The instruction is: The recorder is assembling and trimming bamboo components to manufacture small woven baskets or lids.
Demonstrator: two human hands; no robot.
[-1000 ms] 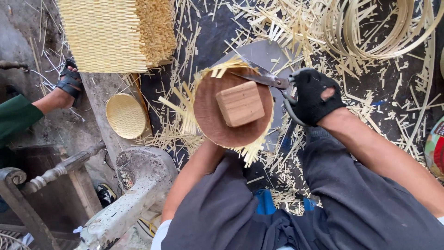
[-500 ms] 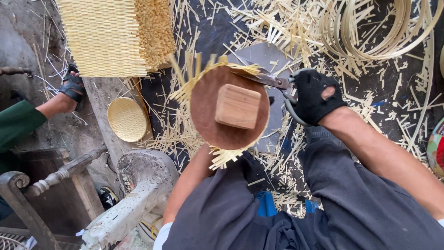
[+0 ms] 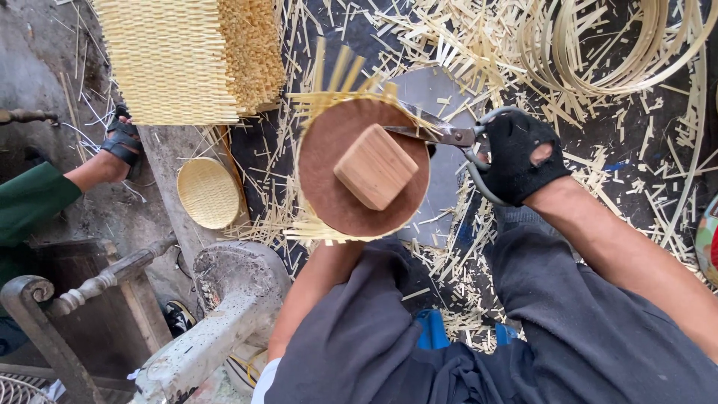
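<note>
Nearest the camera, the person's lap in dark grey trousers (image 3: pixel 449 352) fills the lower frame. The left forearm rises from it and passes under a round brown wooden disc with a pale wooden block on top (image 3: pixel 364 168); the left hand is hidden beneath this disc, so I cannot tell how its fingers stand, though it seems to carry the disc from below. Thin pale bamboo strips (image 3: pixel 340 82) stick out from under the disc's rim, fanning upward and to the left.

Just to the right, the right hand (image 3: pixel 521 155), in a black fingerless glove, is closed through the loops of large metal scissors (image 3: pixel 441 135), whose blades lie across the disc's upper right edge, touching the strips there.

Left of the disc, a small round woven bamboo tray (image 3: pixel 208 192) lies on the floor. Beyond it stands a large stack of woven yellow bamboo mats (image 3: pixel 179 56). Another person's gloved hand (image 3: pixel 120 142) reaches in at the far left. Coils of bamboo strip (image 3: pixel 621 45) rest at the top right amid scattered offcuts.
</note>
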